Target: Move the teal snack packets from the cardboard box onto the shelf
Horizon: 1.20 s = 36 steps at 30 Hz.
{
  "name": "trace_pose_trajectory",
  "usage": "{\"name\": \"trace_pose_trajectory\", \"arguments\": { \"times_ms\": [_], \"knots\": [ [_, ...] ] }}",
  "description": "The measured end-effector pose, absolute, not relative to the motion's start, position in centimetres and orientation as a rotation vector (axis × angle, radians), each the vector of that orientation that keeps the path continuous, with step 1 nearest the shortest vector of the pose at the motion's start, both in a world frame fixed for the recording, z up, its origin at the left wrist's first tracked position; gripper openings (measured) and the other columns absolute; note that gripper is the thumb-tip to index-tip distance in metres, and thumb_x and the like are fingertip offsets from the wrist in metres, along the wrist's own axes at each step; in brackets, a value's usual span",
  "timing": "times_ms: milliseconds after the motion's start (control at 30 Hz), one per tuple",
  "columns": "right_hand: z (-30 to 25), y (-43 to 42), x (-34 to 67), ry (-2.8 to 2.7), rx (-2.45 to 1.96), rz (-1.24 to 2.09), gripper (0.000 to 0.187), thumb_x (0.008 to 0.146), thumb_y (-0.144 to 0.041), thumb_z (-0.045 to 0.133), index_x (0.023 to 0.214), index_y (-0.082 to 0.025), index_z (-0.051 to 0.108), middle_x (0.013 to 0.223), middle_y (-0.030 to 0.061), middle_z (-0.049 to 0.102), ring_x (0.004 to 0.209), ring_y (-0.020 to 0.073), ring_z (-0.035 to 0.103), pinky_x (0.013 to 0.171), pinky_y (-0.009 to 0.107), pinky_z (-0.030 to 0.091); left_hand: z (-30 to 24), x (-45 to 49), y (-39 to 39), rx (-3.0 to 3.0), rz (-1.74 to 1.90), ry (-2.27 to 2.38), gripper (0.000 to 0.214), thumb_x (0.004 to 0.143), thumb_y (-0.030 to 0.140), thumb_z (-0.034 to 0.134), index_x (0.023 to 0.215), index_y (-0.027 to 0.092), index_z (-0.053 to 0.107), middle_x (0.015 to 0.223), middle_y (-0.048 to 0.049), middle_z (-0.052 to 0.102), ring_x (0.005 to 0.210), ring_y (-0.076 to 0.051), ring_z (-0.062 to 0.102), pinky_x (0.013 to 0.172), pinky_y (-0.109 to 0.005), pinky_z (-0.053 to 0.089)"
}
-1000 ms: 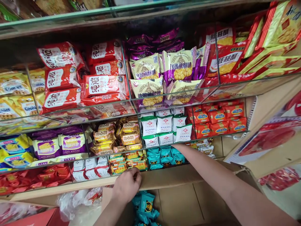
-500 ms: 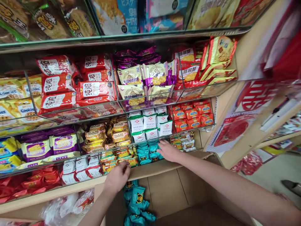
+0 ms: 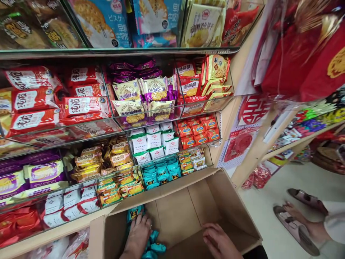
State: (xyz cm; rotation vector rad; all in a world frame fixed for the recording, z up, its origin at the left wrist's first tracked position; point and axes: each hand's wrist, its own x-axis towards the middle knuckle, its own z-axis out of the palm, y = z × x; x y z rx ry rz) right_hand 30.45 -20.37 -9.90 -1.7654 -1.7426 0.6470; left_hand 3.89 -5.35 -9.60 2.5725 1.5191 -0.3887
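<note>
Inside the cardboard box point(image 3: 183, 216), my left hand point(image 3: 138, 230) lies over a pile of small teal snack packets point(image 3: 156, 248), its fingers stretched across them and partly covering them. My right hand point(image 3: 219, 241) hovers inside the right part of the box, fingers apart, with nothing in it. More teal packets fill a clear shelf compartment point(image 3: 161, 174) just behind the box's far edge.
Shelves hold rows of wrapped biscuits: white-and-green packets point(image 3: 153, 140), small red packets point(image 3: 199, 131), orange packets point(image 3: 118, 187), and large red-and-white packets point(image 3: 84, 106). Red decorations point(image 3: 296, 64) hang at right. A person's sandalled foot point(image 3: 296, 226) stands on the floor.
Both hands have come down from the shelf into the box, the left onto the teal packets. The shelf's teal compartment now shows fuller rows. The view has swung right, and a person's feet appear.
</note>
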Motion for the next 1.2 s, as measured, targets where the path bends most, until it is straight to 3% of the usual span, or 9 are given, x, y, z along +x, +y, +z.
{"name": "trace_pose_trajectory", "arguments": {
  "times_ms": [67,200,333,433,533,667,767,867,1200],
  "knots": [
    [-10.3,-20.6,30.1,-1.744,-1.767,0.677,0.021,0.083,-0.022,0.037,0.079,-0.019,0.058,0.098,0.0098,0.058,0.096,0.0191,0.053,0.083,0.030,0.043,-9.4,3.8,-5.7,2.565,-0.395,1.483,0.037,0.074,0.016,0.035,0.100,0.019,0.061,0.113,-0.0066,0.056,0.120,-0.024,0.033,0.095,-0.040,0.025],
    [-9.8,-20.4,29.2,-1.794,-1.793,0.687,0.020,0.079,-0.016,0.039,0.077,-0.020,0.058,0.096,0.0067,0.059,0.092,0.0181,0.053,0.082,0.028,0.041,-9.3,4.1,-7.1,2.449,-0.513,1.504,0.055,0.065,0.018,0.049,0.120,0.020,0.047,0.123,-0.0069,0.049,0.120,-0.025,0.031,0.094,-0.040,0.026],
    [-9.5,-20.1,28.8,-1.836,-1.826,0.711,0.020,0.078,-0.014,0.040,0.078,-0.019,0.059,0.093,0.0065,0.059,0.091,0.0185,0.053,0.081,0.028,0.040,-9.5,4.0,-8.0,2.464,-0.491,1.491,0.065,0.057,0.013,0.055,0.121,0.020,0.046,0.121,-0.0073,0.049,0.118,-0.028,0.033,0.096,-0.042,0.023],
    [-9.6,-20.0,28.5,-1.825,-1.831,0.758,0.019,0.077,-0.014,0.041,0.074,-0.018,0.059,0.086,0.0072,0.060,0.086,0.0193,0.054,0.076,0.028,0.041,-9.5,3.7,-8.2,2.408,-0.268,1.481,0.043,0.064,0.009,0.048,0.104,0.018,0.059,0.111,-0.0089,0.055,0.105,-0.025,0.047,0.091,-0.038,0.032],
    [-9.3,-19.6,27.3,-1.646,-1.723,0.896,0.016,0.079,-0.022,0.043,0.078,-0.017,0.058,0.081,0.0070,0.060,0.079,0.0186,0.056,0.072,0.028,0.043,-8.7,4.8,-8.7,2.180,0.176,1.409,0.021,0.075,0.021,0.044,0.086,0.016,0.062,0.086,-0.0081,0.060,0.083,-0.019,0.056,0.078,-0.029,0.041],
    [-7.9,-17.9,24.4,-1.153,-1.432,1.198,0.036,0.079,-0.046,0.043,0.101,-0.017,0.050,0.084,0.0052,0.058,0.069,0.0152,0.056,0.054,0.023,0.044,-6.0,9.4,-10.1,1.645,0.749,1.296,0.033,0.069,0.046,0.054,0.082,0.016,0.054,0.057,0.0023,0.045,0.055,-0.013,0.049,0.055,-0.024,0.042],
    [-6.5,-16.3,23.1,-0.955,-1.368,1.121,0.036,0.080,-0.051,0.040,0.081,-0.017,0.050,0.065,-0.0010,0.051,0.057,0.0117,0.049,0.050,0.021,0.039,-4.0,12.6,-11.2,1.352,0.986,1.221,0.044,0.060,0.047,0.063,0.088,0.017,0.048,0.057,0.0052,0.042,0.053,-0.010,0.045,0.050,-0.021,0.040],
    [-5.3,-15.4,23.3,-0.912,-1.392,0.944,0.038,0.082,-0.050,0.037,0.060,-0.018,0.040,0.054,-0.0043,0.037,0.051,0.0096,0.039,0.048,0.020,0.033,-2.9,13.8,-12.1,1.256,1.033,1.209,0.043,0.064,0.047,0.059,0.093,0.017,0.048,0.068,0.0015,0.051,0.062,-0.011,0.050,0.057,-0.021,0.043],
    [-5.3,-15.6,23.5,-0.984,-1.507,0.790,0.039,0.085,-0.044,0.033,0.055,-0.019,0.034,0.052,-0.0034,0.033,0.051,0.0104,0.034,0.049,0.022,0.028,-3.8,12.8,-11.6,1.434,0.786,1.157,0.031,0.073,0.045,0.051,0.072,0.014,0.057,0.058,0.0010,0.049,0.056,-0.011,0.043,0.052,-0.020,0.037]
  ]
}}
